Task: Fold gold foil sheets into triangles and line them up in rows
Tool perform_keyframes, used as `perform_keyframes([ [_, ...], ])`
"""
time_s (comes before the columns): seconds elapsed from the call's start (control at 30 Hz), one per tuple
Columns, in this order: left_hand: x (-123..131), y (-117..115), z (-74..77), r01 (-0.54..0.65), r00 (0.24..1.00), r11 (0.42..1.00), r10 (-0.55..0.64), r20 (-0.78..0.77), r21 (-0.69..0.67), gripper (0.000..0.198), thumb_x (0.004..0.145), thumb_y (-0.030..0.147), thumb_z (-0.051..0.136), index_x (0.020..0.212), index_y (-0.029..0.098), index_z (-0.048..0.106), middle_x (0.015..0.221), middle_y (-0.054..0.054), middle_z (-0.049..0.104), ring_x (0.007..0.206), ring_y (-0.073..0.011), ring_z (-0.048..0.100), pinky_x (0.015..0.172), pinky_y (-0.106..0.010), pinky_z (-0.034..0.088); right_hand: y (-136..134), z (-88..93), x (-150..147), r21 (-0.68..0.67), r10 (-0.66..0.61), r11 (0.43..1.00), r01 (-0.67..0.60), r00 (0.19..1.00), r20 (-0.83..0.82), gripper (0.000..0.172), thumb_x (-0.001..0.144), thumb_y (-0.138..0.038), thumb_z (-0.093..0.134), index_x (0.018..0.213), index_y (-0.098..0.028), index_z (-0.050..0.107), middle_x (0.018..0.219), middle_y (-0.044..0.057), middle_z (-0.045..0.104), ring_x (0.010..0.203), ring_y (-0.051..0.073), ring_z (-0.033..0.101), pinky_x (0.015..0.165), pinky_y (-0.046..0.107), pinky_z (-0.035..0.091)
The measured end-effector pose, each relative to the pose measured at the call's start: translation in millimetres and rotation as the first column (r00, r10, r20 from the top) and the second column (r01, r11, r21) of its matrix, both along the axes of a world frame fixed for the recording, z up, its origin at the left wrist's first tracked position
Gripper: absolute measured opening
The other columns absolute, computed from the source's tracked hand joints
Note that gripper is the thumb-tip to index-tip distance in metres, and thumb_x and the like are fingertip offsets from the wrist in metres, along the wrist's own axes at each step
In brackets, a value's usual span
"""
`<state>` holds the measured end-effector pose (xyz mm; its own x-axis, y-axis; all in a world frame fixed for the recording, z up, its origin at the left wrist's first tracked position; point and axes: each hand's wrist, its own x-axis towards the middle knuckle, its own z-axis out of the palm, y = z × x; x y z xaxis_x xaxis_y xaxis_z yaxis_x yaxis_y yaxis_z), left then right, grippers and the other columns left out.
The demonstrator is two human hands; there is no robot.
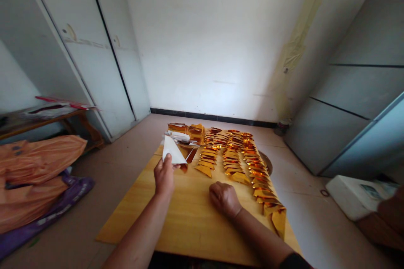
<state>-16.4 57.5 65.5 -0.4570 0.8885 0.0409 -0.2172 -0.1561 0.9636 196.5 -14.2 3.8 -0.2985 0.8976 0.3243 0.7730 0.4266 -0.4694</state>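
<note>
My left hand point(164, 175) pinches a white triangular paper piece point(172, 151) by its lower edge, above the back left part of the wooden table point(186, 214). My right hand point(224, 197) rests curled on the tabletop, its fingers closed; whether anything is inside is hidden. Beyond it, rows of folded gold foil pieces point(233, 155) overlap one another across the back and down the right side of the table. Behind the white piece lie stacked gold sheets point(176, 127) and a white bundle point(179, 135).
Grey cabinets point(104, 50) stand at the left, beside a wooden bench point(85, 122) and orange and purple bags point(41, 176). To the right are a grey fridge-like unit point(353, 88) and a white box point(353, 195) on the floor.
</note>
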Motion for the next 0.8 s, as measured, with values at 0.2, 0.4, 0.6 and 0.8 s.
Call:
perform_keyframes([
  [0.2,41.1,-41.3,19.8,0.391,0.798,0.909,-0.412,0.440,0.142,0.039,0.075,0.041,0.067,0.103,0.016,0.060,0.099,-0.009,0.069,0.081,-0.0167,0.065,0.068,-0.027,0.051,-18.2,45.9,-31.4,-0.291,-0.078,0.818,-0.496,0.405,-0.911,0.053,0.079,-0.064,0.052,0.109,-0.022,0.061,0.110,0.008,0.063,0.099,0.022,0.058,0.075,0.033,0.048],
  [0.4,51.3,-86.2,-20.6,0.587,0.701,0.804,-0.562,0.439,0.092,0.035,0.072,0.035,0.070,0.099,0.015,0.063,0.101,-0.010,0.070,0.089,-0.0203,0.065,0.079,-0.033,0.050,-11.1,60.0,-37.0,-0.331,-0.357,0.922,-0.199,-0.110,-0.928,0.034,0.067,-0.038,0.074,0.093,-0.021,0.060,0.097,0.003,0.066,0.084,0.016,0.060,0.073,0.029,0.049],
  [0.6,28.9,-104.2,-40.9,0.677,0.689,0.736,-0.632,0.354,-0.003,0.044,0.071,0.043,0.069,0.107,0.018,0.064,0.098,-0.007,0.068,0.081,-0.0173,0.062,0.065,-0.026,0.048,2.0,34.9,-11.4,-0.488,-0.456,0.849,-0.201,0.185,-0.870,0.038,0.061,-0.025,0.068,0.096,-0.019,0.053,0.077,0.000,0.066,0.062,0.014,0.059,0.057,0.024,0.047],
  [0.8,15.7,-93.5,-41.5,0.695,0.711,0.685,-0.699,0.073,-0.218,0.064,0.074,0.040,0.064,0.132,0.021,0.047,0.083,-0.002,0.065,0.071,-0.0144,0.058,0.060,-0.023,0.047,-2.7,7.9,-4.5,-0.356,-0.361,0.895,0.268,0.905,-0.227,0.056,0.072,-0.012,0.050,0.127,-0.016,0.047,0.077,0.004,0.069,0.066,0.016,0.062,0.059,0.024,0.045],
])
